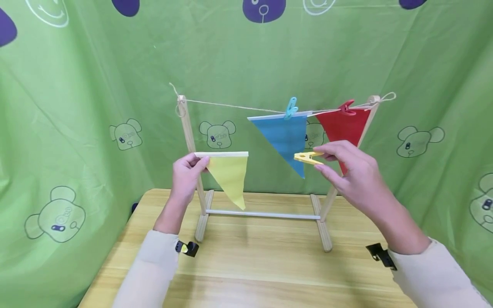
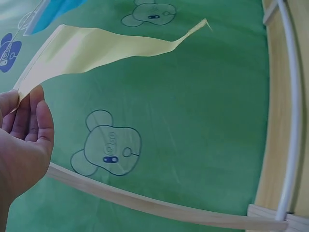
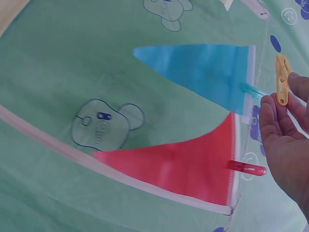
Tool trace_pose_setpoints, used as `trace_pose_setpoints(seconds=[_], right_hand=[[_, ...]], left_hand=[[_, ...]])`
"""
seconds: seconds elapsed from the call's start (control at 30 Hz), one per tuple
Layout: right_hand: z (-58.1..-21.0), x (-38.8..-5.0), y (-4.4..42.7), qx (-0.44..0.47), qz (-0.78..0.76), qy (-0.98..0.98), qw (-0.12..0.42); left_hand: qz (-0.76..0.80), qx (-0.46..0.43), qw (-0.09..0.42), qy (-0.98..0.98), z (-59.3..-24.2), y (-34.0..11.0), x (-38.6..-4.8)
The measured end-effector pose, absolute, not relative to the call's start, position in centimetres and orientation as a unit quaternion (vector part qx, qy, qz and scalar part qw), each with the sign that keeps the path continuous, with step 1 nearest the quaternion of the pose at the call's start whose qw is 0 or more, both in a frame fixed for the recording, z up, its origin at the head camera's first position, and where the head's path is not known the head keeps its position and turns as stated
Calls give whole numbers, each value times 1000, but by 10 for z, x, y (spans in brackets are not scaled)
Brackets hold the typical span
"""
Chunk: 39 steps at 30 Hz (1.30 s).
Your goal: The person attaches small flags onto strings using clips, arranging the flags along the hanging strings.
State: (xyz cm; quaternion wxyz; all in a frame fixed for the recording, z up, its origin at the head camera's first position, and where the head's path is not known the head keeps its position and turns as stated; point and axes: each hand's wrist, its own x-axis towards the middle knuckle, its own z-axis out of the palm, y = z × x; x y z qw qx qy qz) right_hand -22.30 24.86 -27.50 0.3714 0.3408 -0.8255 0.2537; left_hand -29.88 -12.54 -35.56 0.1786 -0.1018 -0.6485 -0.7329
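Observation:
My left hand (image 1: 187, 174) pinches the white-edged top left corner of a yellow triangular flag (image 1: 230, 173), which hangs point down below the string (image 1: 227, 105). Between the thumb and fingers of my right hand (image 1: 352, 171) is a yellow clothespin (image 1: 307, 158), its nose pointing left. Behind that hand, a blue pennant (image 1: 283, 137) hangs from the string by a light blue clothespin (image 1: 291, 108). Farther right, a red pennant (image 1: 343, 126) is held up by a red clothespin (image 1: 347, 108); my right hand partly covers it in the head view.
Two wooden posts (image 1: 187, 128) on feet carry the string, tied at both tops. A white rod (image 1: 262, 214) joins them low down. The stand is on a wooden table (image 1: 254, 265), with a green printed curtain (image 1: 239, 64) behind and at the sides.

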Motion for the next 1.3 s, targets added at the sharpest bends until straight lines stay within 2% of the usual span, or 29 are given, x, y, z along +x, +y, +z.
trace_pose_setpoints(seconds=[0.47, 1.03, 1.17, 1.3], right_hand=[[-231, -237, 234, 357, 222, -815, 400], [-170, -254, 207, 360, 158, -836, 383], [-160, -259, 201, 356, 153, -848, 362], [-154, -266, 194, 361, 156, -854, 342]], left_hand=[[-755, -111, 189, -619, -323, -122, -311], [-762, -106, 195, -608, -290, -117, -325], [-772, -101, 192, -598, -286, -114, -327], [-776, -90, 211, -588, -281, -113, -327]])
